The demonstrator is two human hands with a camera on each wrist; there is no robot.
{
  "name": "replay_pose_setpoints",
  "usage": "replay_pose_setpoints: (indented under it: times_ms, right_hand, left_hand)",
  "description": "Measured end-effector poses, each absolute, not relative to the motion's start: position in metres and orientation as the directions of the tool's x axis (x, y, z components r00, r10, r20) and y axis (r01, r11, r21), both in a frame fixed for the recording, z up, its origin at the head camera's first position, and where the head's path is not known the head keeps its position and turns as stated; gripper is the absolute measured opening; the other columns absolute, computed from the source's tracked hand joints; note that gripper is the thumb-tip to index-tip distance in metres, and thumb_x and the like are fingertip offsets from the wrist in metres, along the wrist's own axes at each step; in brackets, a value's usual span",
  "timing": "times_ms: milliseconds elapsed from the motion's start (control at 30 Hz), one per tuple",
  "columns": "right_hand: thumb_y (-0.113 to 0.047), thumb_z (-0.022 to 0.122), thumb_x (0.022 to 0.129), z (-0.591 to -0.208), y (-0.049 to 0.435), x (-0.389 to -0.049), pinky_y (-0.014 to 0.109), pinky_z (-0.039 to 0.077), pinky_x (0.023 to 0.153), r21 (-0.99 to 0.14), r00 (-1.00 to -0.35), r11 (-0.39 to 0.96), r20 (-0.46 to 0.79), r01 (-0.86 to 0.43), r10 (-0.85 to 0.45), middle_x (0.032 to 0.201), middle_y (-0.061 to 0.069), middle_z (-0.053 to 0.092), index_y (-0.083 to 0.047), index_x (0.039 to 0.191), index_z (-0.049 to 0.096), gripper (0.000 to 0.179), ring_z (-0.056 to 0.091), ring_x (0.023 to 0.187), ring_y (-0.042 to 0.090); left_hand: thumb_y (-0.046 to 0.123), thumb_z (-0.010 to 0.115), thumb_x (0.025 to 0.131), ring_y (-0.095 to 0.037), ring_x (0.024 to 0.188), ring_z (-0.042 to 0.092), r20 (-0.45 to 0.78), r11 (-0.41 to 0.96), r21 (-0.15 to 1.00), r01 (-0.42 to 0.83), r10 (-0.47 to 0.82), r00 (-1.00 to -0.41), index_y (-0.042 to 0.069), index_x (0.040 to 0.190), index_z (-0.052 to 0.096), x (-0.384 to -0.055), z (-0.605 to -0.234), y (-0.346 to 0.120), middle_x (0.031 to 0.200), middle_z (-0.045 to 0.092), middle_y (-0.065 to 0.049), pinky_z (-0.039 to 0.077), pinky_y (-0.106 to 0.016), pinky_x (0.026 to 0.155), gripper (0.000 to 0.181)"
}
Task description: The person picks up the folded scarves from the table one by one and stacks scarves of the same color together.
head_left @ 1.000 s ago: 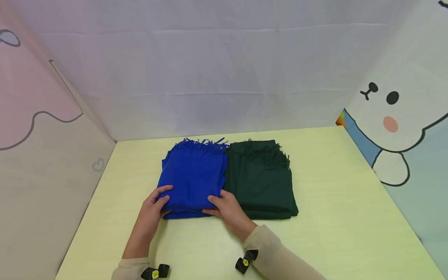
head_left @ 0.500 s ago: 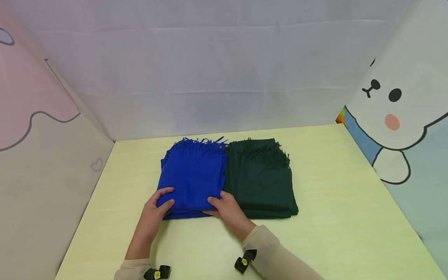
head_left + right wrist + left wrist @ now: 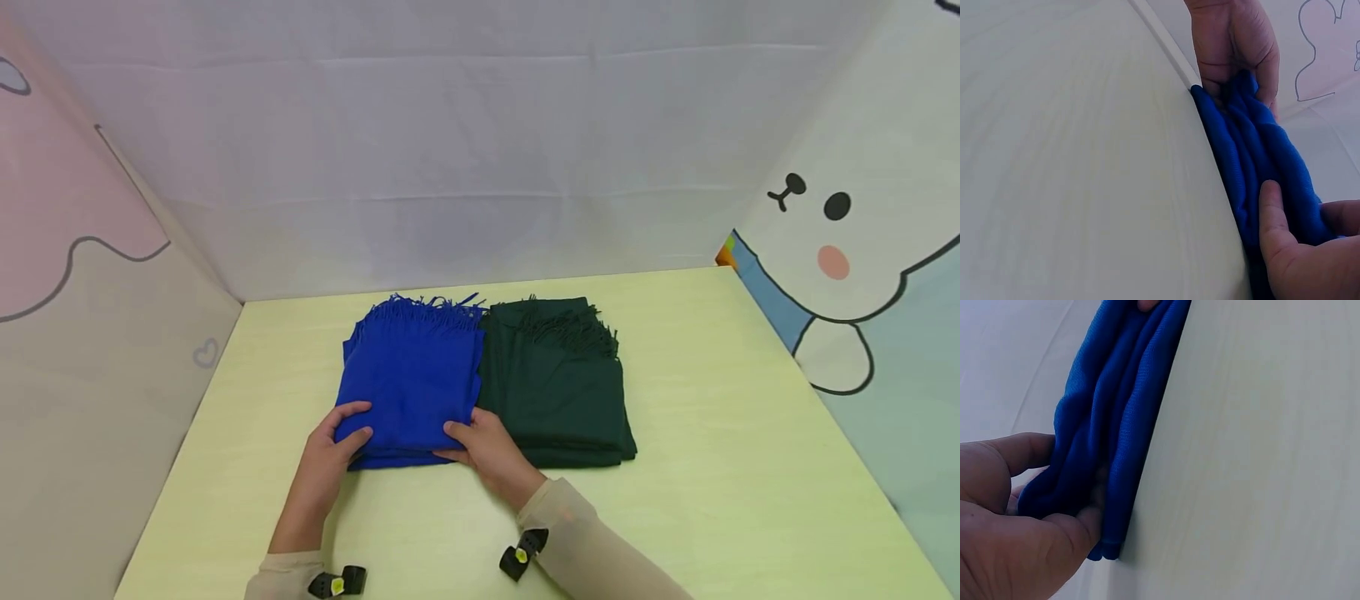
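A folded blue scarf [image 3: 412,375] lies on the table with its fringe toward the back. My left hand [image 3: 330,454] grips its near left corner; in the left wrist view the fingers [image 3: 1029,452] curl round the upper folds while a lower layer stays beneath. At the near right corner my right hand [image 3: 491,450] pinches the same folds, thumb on top and a finger underneath, as the right wrist view shows with the finger [image 3: 1272,212] along the layers. Right beside the blue one lies a folded dark green scarf [image 3: 558,392], fringe also at the back.
The pale yellow table [image 3: 720,433] extends to both sides and in front of the scarves. A white cloth wall [image 3: 465,167] rises behind its far edge. Printed panels stand at left and right, the right panel [image 3: 885,208] bearing a cartoon face.
My left thumb has slid slightly to the right over the blue scarf's corner. The right hand keeps its hold, and both scarves stay in place; the head view shifts slightly.
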State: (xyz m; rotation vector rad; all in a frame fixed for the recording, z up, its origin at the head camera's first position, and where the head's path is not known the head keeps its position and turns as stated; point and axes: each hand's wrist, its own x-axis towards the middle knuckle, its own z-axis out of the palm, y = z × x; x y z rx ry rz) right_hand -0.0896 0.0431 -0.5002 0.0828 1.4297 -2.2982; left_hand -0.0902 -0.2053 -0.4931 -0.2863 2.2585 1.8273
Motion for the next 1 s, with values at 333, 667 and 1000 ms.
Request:
replay_pose_setpoints:
  times_ms: [333,667,1000]
  right_hand:
    - [0.001,0.054,0.1,-0.4994,0.0451,-0.0905,0.05,0.053,0.095,-0.829,-0.903,-0.392,-0.285,0.4,-0.321,0.141,0.02,0.052,0.005,0.145,0.043,0.046,0.056,0.124,0.034]
    - [0.001,0.053,0.101,-0.495,0.0457,-0.0884,0.05,0.052,0.097,-0.815,-0.896,-0.4,-0.303,0.42,-0.324,0.14,0.018,0.052,0.003,0.144,0.044,0.044,0.056,0.124,0.03]
    - [0.004,0.051,0.1,-0.493,0.0455,-0.0838,0.05,0.052,0.096,-0.814,-0.897,-0.405,-0.296,0.416,-0.327,0.13,0.018,0.058,0.005,0.141,0.046,0.041,0.061,0.117,0.026]
  left_hand:
    - [0.022,0.061,0.101,-0.029,0.149,0.021,-0.293,0.21,0.934,-0.29,-0.016,-0.956,0.017,0.139,0.052,-0.0904,-0.4937,-0.2036,0.162,0.024,-0.007,0.032,-0.052,0.115,0.04]
    - [0.022,0.055,0.104,-0.028,0.143,0.031,-0.294,0.161,0.944,-0.287,0.017,-0.956,0.015,0.143,0.048,-0.0891,-0.4877,-0.2045,0.163,0.021,-0.008,0.034,-0.05,0.113,0.04]
    - [0.018,0.047,0.107,-0.026,0.145,0.028,-0.276,0.195,0.944,-0.266,0.026,-0.961,0.015,0.146,0.046,-0.087,-0.4849,-0.2083,0.163,0.019,-0.007,0.038,-0.044,0.11,0.039]
